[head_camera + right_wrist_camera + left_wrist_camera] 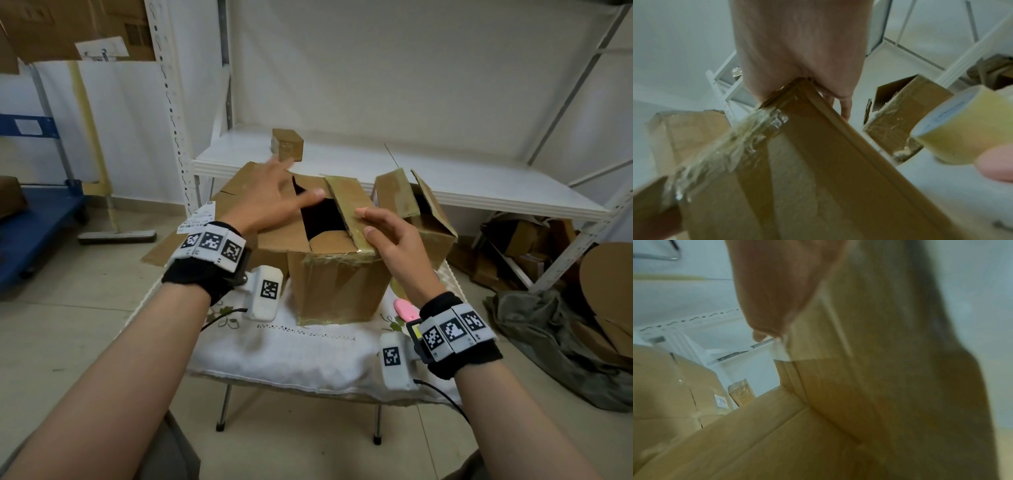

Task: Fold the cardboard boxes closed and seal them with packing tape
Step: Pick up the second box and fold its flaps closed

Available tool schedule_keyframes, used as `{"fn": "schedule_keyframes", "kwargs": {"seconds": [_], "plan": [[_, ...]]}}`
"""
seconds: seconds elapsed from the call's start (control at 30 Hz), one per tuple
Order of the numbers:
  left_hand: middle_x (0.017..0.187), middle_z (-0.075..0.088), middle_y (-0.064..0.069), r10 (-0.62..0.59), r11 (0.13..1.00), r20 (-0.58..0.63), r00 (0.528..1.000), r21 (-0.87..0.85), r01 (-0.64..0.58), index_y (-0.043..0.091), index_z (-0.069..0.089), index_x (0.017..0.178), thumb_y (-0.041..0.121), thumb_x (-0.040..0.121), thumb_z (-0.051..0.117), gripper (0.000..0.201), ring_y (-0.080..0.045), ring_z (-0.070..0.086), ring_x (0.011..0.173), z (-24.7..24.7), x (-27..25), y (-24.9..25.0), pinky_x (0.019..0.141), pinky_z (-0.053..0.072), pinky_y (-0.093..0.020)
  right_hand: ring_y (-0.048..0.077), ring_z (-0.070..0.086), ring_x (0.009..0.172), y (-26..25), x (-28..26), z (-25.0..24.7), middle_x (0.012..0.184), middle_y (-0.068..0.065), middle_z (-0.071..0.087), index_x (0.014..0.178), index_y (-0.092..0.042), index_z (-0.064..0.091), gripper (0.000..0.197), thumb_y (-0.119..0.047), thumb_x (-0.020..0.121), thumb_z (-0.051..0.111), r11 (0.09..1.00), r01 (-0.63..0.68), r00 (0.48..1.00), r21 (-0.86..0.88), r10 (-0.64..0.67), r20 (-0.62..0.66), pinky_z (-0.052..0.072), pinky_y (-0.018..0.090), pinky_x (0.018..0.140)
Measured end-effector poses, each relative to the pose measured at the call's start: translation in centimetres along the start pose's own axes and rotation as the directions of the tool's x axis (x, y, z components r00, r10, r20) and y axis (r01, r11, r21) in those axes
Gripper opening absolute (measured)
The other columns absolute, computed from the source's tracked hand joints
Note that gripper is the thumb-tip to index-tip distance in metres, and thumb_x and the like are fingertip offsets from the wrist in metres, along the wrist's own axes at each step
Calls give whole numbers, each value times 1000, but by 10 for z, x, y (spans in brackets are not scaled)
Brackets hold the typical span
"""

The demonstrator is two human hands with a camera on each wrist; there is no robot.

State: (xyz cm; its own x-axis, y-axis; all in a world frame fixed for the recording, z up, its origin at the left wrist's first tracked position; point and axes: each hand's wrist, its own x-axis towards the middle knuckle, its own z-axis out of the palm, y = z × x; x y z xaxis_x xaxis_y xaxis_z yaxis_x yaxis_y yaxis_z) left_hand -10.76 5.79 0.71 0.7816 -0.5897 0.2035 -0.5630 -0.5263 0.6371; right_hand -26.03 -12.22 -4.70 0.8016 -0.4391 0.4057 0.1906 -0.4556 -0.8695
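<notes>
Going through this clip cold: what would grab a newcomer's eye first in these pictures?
First, the big cardboard box at the middle of the white-clothed table, its top still gaping dark. The right hand holds its taped right flap by the edge, while the left hand is spread flat over the left flap. Behind on the right stands a second open box, and a tape roll shows in the right wrist view.

box (337, 284): is being seen as brown
tape roll (970, 125): is being seen as pale yellow
cloth (301, 353): is being seen as white
wristbands (209, 245): are being seen with black-and-white squares
</notes>
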Motion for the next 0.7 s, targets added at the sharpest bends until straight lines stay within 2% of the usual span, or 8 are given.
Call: {"fn": "schedule_keyframes", "kwargs": {"seconds": [0.07, 0.13, 0.2, 0.23, 0.3, 0.4, 0.57, 0.7], "plan": [[145, 47, 1, -132, 940, -89, 987, -327, 96, 18, 39, 143, 61, 93, 52, 67, -11, 53, 118, -7, -4, -3, 99, 47, -35, 2, 61, 118, -1, 0, -1, 126, -9, 69, 127, -17, 67, 33, -4, 98, 58, 998, -25, 1000, 54, 25, 0, 50, 27, 104], [122, 63, 3, -220, 793, -45, 974, -590, 152, 17, 51, 126, 57, 100, 42, 49, -1, 65, 83, -12, -8, -6, 70, 52, -21, 4, 62, 119, -2, 0, 0, 126, -7, 69, 127, -17, 66, 34, -2, 98, 58, 994, -41, 999, 102, 41, -3, 50, 27, 104], [116, 67, 0, -227, 698, -43, 973, -704, 132, 22, 57, 120, 54, 103, 34, 43, 1, 69, 68, -14, -10, -7, 60, 53, -18, 5, 61, 120, -3, 0, 2, 127, -7, 68, 127, -18, 66, 35, -1, 98, 58, 988, -60, 998, 144, 61, -1, 50, 29, 106], [115, 66, 1, -209, 693, -56, 976, -713, 108, 23, 56, 121, 53, 104, 32, 42, 2, 69, 70, -14, -15, -1, 61, 54, -17, 6, 61, 120, -4, 1, 3, 127, -8, 68, 127, -20, 66, 36, -1, 97, 59, 984, -72, 997, 163, 73, -4, 50, 31, 106], [129, 60, 0, -105, 767, -48, 993, -640, 50, 18, 46, 138, 54, 103, 31, 53, -2, 67, 96, -7, -20, 8, 82, 55, -24, 10, 61, 120, -6, 1, 6, 126, -10, 67, 125, -25, 67, 38, -1, 96, 60, 976, -90, 995, 197, 96, -17, 51, 35, 106], [156, 38, 4, 58, 864, 43, 997, -502, -29, 28, 31, 153, 56, 100, 34, 60, -13, 41, 137, 12, -26, 16, 109, 36, -33, 13, 58, 124, -5, 2, 9, 129, -9, 63, 123, -32, 67, 40, -3, 95, 62, 972, -102, 994, 211, 110, -28, 49, 40, 108], [148, 41, 10, 104, 929, -46, 994, -353, -113, 33, 46, 145, 33, 96, 60, 52, -15, 32, 140, 46, -22, 0, 116, 32, -50, 17, 56, 126, -6, 0, 11, 134, -7, 58, 125, -33, 64, 45, -1, 95, 54, 954, -158, 985, 255, 171, -32, 52, 37, 102], [155, 20, 7, -84, 836, -100, 991, -549, 16, 33, 18, 156, 23, 79, 82, 100, -11, 35, 134, 45, -22, -2, 114, 33, -39, 19, 62, 117, -7, 3, 3, 132, -6, 58, 135, -27, 57, 57, 7, 90, 47, 837, -259, 954, 481, 299, -6, 56, 33, 90]]}}
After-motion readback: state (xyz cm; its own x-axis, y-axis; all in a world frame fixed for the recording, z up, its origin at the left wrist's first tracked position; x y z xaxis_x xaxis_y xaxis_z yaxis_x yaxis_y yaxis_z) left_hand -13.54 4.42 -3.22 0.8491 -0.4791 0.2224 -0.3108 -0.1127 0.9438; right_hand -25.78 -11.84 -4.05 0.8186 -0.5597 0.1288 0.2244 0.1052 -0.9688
